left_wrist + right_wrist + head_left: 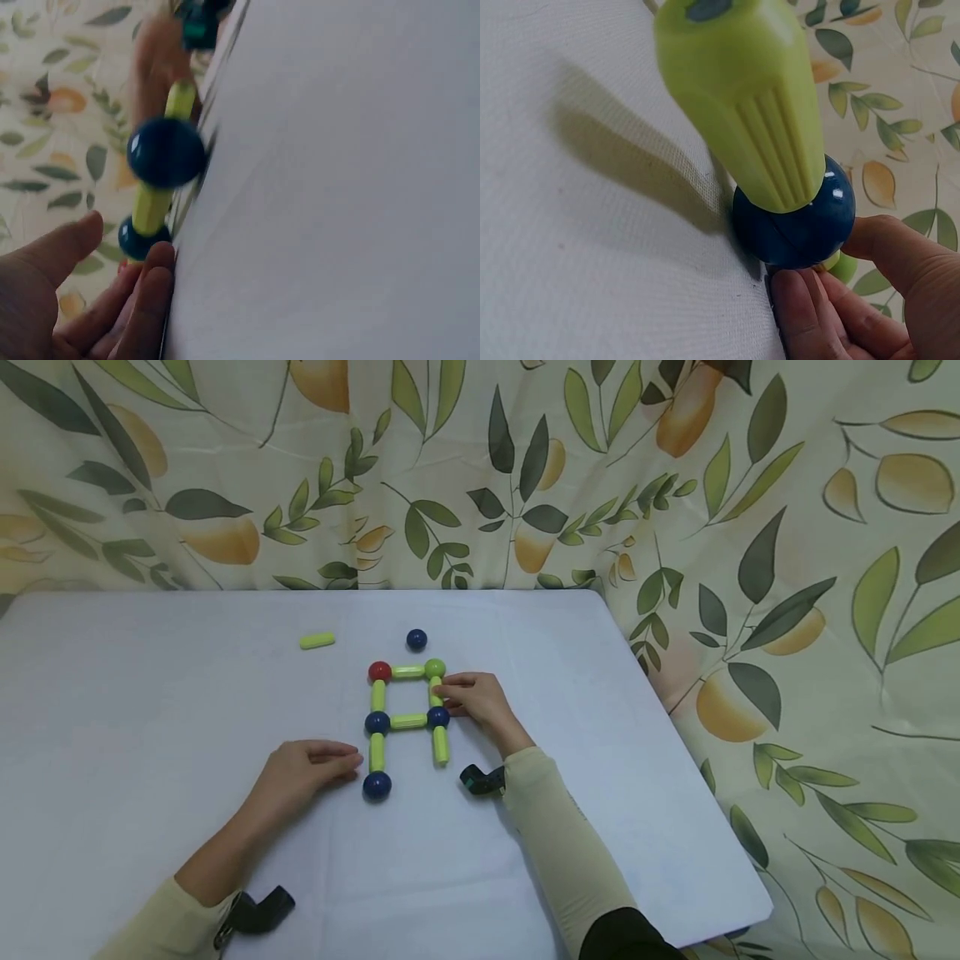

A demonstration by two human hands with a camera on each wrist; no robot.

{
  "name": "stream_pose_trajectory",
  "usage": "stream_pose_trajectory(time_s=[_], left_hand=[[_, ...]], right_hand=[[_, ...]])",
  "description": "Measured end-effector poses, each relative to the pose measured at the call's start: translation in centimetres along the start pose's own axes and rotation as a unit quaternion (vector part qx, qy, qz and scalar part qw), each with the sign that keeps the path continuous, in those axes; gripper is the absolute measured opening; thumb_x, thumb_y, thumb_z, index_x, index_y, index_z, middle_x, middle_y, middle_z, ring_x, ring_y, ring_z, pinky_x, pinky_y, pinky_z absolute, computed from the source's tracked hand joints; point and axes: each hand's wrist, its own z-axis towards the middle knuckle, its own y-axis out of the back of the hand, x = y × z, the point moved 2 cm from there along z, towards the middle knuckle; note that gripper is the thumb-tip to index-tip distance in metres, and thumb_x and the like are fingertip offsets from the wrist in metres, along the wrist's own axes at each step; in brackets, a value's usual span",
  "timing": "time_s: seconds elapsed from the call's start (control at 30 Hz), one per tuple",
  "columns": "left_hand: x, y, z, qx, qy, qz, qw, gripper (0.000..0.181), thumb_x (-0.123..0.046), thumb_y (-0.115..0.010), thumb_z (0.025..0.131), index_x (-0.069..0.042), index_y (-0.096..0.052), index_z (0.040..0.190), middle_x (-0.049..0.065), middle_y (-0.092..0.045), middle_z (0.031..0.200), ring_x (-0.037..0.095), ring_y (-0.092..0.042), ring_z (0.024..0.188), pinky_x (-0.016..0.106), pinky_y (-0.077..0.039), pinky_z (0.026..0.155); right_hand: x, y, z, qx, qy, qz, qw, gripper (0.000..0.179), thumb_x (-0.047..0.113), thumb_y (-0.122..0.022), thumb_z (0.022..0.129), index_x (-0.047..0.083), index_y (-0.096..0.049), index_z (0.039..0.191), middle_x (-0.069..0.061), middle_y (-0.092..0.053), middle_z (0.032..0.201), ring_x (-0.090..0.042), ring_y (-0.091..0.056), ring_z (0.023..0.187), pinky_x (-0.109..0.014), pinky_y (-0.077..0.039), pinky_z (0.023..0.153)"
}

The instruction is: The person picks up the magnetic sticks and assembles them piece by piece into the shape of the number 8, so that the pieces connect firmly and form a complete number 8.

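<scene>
A flat frame of yellow-green rods and balls lies on the white table. Its corners are a red ball [380, 672], a green ball [435, 668] and two blue balls, left [377, 722] and right [438, 717]. A left leg rod [377, 752] runs to another blue ball [377, 787]; a right leg rod [761, 105] has a bare end with a dark tip. My right hand [480, 703] pinches the right side rod [436, 697], partly hidden by the fingers. My left hand [303, 772] is beside the left leg, thumb and fingers apart, holding nothing.
A loose yellow-green rod [317, 641] and a loose blue ball [416, 640] lie beyond the frame. Black wrist cameras are on both arms, left [258, 912] and right [482, 779]. A leaf-patterned curtain [480, 485] hangs behind the table [150, 693].
</scene>
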Motion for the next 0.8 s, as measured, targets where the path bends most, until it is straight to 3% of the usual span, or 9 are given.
stream_pose_trajectory(time_s=[0.1, 0.2, 0.37, 0.57, 0.8], left_hand=[[-0.2, 0.8, 2.4, -0.005, 0.005, -0.027, 0.9996, 0.050, -0.047, -0.067, 0.091, -0.009, -0.068, 0.123, 0.003, -0.076, 0.100, 0.013, -0.070, 0.094, 0.032, -0.054, 0.088], [-0.9, 1.1, 4.5, -0.015, 0.013, -0.037, 0.9991, 0.050, -0.045, -0.067, 0.091, -0.008, -0.068, 0.124, 0.006, -0.075, 0.106, 0.014, -0.070, 0.096, 0.028, -0.055, 0.088], [-2.3, 0.7, 6.9, -0.035, 0.018, -0.026, 0.9989, 0.058, -0.052, -0.069, 0.087, -0.009, -0.068, 0.125, 0.009, -0.074, 0.110, 0.018, -0.070, 0.099, 0.031, -0.055, 0.090], [-3.4, 0.3, 7.9, -0.057, 0.021, 0.022, 0.9979, 0.059, -0.052, -0.072, 0.084, -0.008, -0.068, 0.124, 0.011, -0.073, 0.108, 0.019, -0.068, 0.093, 0.032, -0.052, 0.085], [-3.7, 0.5, 7.9, -0.057, 0.018, 0.002, 0.9982, 0.054, -0.044, -0.073, 0.086, -0.007, -0.068, 0.124, 0.014, -0.071, 0.116, 0.020, -0.072, 0.096, 0.037, -0.052, 0.093]], right_hand=[[-0.1, 0.1, 0.0, 0.000, 0.000, -0.002, 1.0000, 0.036, 0.026, -0.079, 0.084, 0.008, -0.071, 0.114, -0.009, -0.072, 0.105, -0.016, -0.069, 0.083, -0.026, -0.058, 0.073], [-0.2, 0.0, -0.1, 0.004, 0.001, -0.005, 1.0000, 0.036, 0.026, -0.078, 0.085, 0.007, -0.071, 0.115, -0.009, -0.072, 0.105, -0.016, -0.069, 0.083, -0.026, -0.058, 0.074], [-0.3, -0.2, -0.2, 0.005, 0.001, 0.003, 1.0000, 0.035, 0.024, -0.078, 0.085, 0.006, -0.071, 0.114, -0.009, -0.072, 0.105, -0.016, -0.069, 0.082, -0.026, -0.058, 0.073], [-0.3, -0.4, -0.1, 0.007, 0.001, 0.012, 0.9999, 0.034, 0.022, -0.078, 0.085, 0.006, -0.071, 0.114, -0.010, -0.072, 0.106, -0.015, -0.069, 0.082, -0.026, -0.058, 0.072], [0.1, -0.4, -0.3, -0.007, -0.001, 0.011, 0.9999, 0.034, 0.023, -0.078, 0.085, 0.006, -0.071, 0.115, -0.009, -0.072, 0.107, -0.016, -0.069, 0.083, -0.026, -0.058, 0.073]])
